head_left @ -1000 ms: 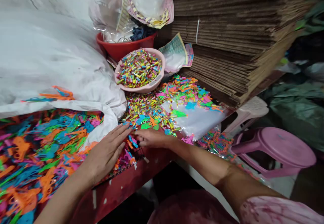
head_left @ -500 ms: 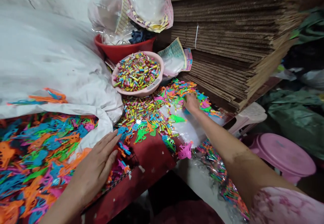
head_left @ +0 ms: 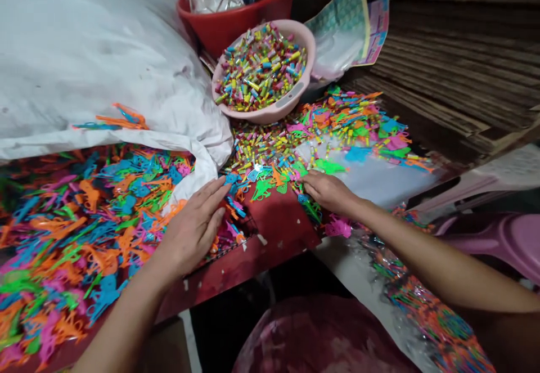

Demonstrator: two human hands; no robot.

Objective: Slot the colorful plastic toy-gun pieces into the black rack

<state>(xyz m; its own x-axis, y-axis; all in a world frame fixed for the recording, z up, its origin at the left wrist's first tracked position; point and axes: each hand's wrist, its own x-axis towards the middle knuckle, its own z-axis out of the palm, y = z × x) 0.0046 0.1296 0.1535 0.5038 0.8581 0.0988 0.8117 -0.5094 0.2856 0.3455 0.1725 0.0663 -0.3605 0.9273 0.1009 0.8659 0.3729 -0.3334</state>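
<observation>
My left hand [head_left: 196,227] lies flat with fingers outstretched at the edge of a heap of colourful plastic toy pieces [head_left: 105,215], near a blue piece [head_left: 232,178]. My right hand [head_left: 331,193] is closed, fingertips together, over the near edge of the small capped tubes [head_left: 259,147]. What it holds, if anything, is hidden; green pieces show about its fingertips. Between my hands, green flat pieces [head_left: 262,187] and an orange one lie on the red tabletop [head_left: 278,221]. A pink piece [head_left: 338,227] rests below my right wrist.
A pink basin [head_left: 291,103] of colourful tubes stands at the back, before a red tub [head_left: 236,21]. A large white sack [head_left: 105,69] fills the left. Stacked cardboard [head_left: 455,52] and a pink stool [head_left: 518,238] are at right. Bagged pieces [head_left: 439,317] hang below the table edge.
My right hand has come back from the far pile of pieces, leftward and nearer to my left hand. My left hand stays by the heap. The view has shifted.
</observation>
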